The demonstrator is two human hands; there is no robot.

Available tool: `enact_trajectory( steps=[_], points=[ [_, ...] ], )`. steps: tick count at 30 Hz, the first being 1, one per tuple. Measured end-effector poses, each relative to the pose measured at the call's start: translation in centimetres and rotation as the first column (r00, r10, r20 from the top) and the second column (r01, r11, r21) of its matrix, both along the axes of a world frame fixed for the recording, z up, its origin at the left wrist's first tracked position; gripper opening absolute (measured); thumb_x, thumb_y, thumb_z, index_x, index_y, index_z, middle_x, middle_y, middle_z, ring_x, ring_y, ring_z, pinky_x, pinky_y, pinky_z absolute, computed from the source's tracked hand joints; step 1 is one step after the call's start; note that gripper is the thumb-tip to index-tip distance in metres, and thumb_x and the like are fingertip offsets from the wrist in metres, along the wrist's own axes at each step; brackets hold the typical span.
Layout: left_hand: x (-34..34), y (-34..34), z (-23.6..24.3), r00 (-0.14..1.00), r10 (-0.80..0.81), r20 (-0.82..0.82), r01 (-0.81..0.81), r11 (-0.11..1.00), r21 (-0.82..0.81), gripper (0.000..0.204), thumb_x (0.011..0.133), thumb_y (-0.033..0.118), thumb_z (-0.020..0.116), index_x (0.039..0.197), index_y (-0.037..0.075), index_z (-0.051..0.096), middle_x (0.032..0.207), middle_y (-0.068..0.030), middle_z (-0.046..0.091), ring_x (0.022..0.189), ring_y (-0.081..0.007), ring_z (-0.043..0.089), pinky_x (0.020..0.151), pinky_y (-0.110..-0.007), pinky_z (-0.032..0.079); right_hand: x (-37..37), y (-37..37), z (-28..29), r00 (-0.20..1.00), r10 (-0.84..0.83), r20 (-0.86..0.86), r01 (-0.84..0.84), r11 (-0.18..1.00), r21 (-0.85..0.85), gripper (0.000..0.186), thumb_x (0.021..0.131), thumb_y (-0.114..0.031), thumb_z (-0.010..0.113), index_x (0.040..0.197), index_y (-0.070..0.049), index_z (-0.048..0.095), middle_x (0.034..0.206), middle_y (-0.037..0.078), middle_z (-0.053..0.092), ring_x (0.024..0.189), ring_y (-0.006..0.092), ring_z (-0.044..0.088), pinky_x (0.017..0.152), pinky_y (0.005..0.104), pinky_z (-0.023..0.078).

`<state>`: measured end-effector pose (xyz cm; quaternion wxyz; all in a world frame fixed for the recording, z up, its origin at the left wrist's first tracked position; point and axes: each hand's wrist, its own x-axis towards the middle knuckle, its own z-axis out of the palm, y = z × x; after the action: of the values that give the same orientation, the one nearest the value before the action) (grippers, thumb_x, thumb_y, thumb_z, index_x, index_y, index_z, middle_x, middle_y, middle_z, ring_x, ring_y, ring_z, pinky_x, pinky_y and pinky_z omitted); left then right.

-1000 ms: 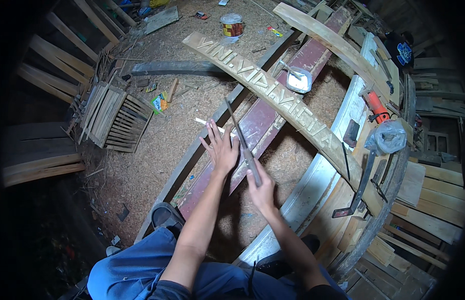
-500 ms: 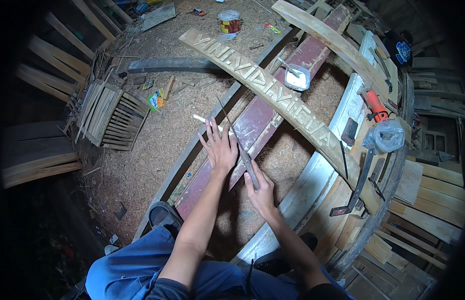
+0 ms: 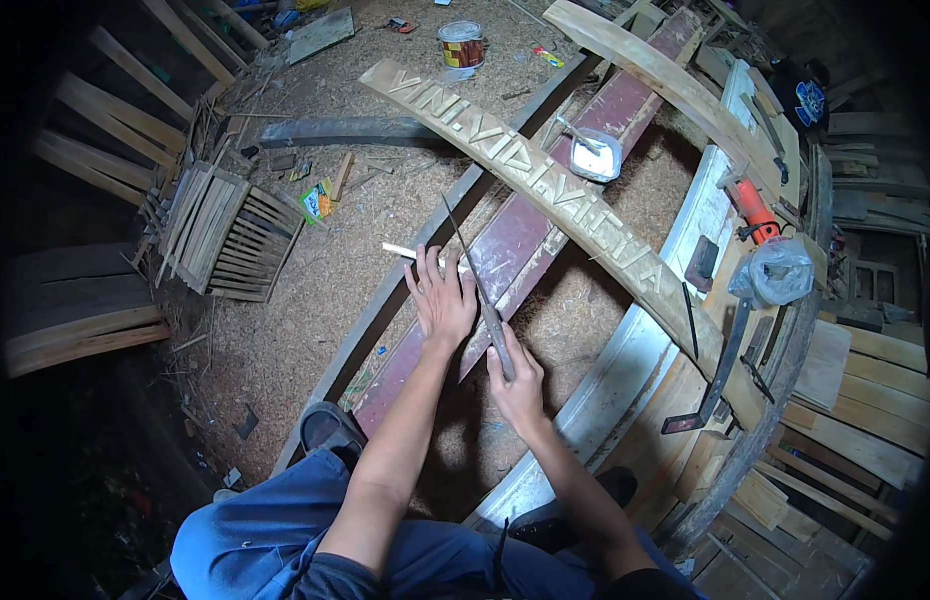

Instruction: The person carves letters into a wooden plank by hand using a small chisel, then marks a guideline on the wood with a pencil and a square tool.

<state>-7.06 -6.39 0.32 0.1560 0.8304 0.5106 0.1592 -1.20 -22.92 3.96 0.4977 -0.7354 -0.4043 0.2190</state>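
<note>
My left hand (image 3: 445, 303) lies over a thin pale wood strip (image 3: 399, 250), its fingers spread and pressing the strip down on a worn maroon beam (image 3: 510, 245). The strip's free end sticks out to the left beyond the fingertips. In my right hand (image 3: 518, 385) is the brown handle of a long, narrow-bladed hand tool (image 3: 469, 256), either a knife or a thin saw. Its blade points away from me and crosses the strip just right of my left fingers. Where the blade meets the strip is partly hidden.
A plank with raised carved letters (image 3: 525, 175) lies across the beam. Behind it sits a plastic tub of white stuff (image 3: 594, 156). To the right are a red power tool (image 3: 753, 208), a metal square (image 3: 720, 375) and a plastic bag (image 3: 780, 270). A slatted wooden piece (image 3: 235, 235) stands left.
The wood strip's free end has swung slightly toward me, and my left fingertips have shifted a little with it. The blade tip has turned slightly right.
</note>
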Motion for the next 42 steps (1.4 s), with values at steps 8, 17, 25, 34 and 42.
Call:
enact_trajectory(
  steps=[8, 17, 25, 34, 42],
  points=[
    [-0.9, 1.3, 0.7, 1.000, -0.009, -0.016, 0.007, 0.991, -0.135, 0.058, 0.101, 0.036, 0.052, 0.149, 0.004, 0.048, 0.160, -0.0244, 0.032, 0.159, -0.0402, 0.012, 0.128, -0.059, -0.001, 1.0, -0.3, 1.6, 0.998, 0.061, -0.004, -0.061, 0.996, -0.070, 0.048, 0.100, -0.015, 0.066, 0.144, 0.000, 0.057, 0.123, 0.032, 0.068, 0.108, 0.0452, 0.071, 0.089, 0.0468, 0.057],
    [1.3, 4.2, -0.5, 0.909, 0.387, 0.157, -0.389, 0.921, -0.018, 0.069, 0.097, 0.022, 0.059, 0.155, -0.004, 0.033, 0.160, -0.0347, 0.020, 0.154, -0.0505, 0.014, 0.129, -0.057, 0.009, 0.2, -2.9, 2.5, 0.998, 0.057, 0.022, -0.055, 0.993, -0.109, 0.049, 0.100, -0.016, 0.067, 0.145, 0.000, 0.056, 0.110, 0.030, 0.071, 0.097, 0.0456, 0.072, 0.082, 0.0473, 0.058],
    [3.9, 4.1, -0.4, 0.780, 0.569, 0.260, -0.575, 0.816, -0.059, 0.060, 0.099, 0.017, 0.056, 0.152, -0.002, 0.036, 0.156, -0.0329, 0.028, 0.150, -0.0490, 0.023, 0.125, -0.058, 0.019, -0.4, -2.8, 1.8, 0.999, 0.026, -0.020, -0.028, 0.993, -0.114, 0.048, 0.100, -0.014, 0.067, 0.144, 0.001, 0.056, 0.110, 0.031, 0.070, 0.097, 0.0445, 0.073, 0.082, 0.0464, 0.057],
    [3.8, 4.1, -0.8, 0.846, 0.513, 0.146, -0.513, 0.857, -0.042, 0.051, 0.109, 0.028, 0.040, 0.150, -0.002, 0.041, 0.164, -0.0331, 0.021, 0.154, -0.0493, 0.017, 0.124, -0.058, 0.020, -0.8, -2.2, 2.6, 0.999, 0.002, -0.045, -0.007, 0.994, -0.111, 0.047, 0.101, -0.014, 0.066, 0.143, 0.005, 0.056, 0.111, 0.030, 0.071, 0.100, 0.0413, 0.074, 0.085, 0.0443, 0.057],
    [3.8, 4.0, -1.0, 0.814, 0.531, 0.236, -0.535, 0.843, -0.050, 0.052, 0.109, 0.029, 0.038, 0.154, 0.001, 0.038, 0.161, -0.0336, 0.024, 0.152, -0.0491, 0.022, 0.125, -0.057, 0.020, -1.5, -1.2, 2.6, 0.999, -0.010, -0.046, 0.005, 0.993, -0.114, 0.049, 0.102, -0.019, 0.065, 0.145, 0.003, 0.055, 0.115, 0.032, 0.070, 0.100, 0.0466, 0.072, 0.084, 0.0488, 0.057]
  ],
)
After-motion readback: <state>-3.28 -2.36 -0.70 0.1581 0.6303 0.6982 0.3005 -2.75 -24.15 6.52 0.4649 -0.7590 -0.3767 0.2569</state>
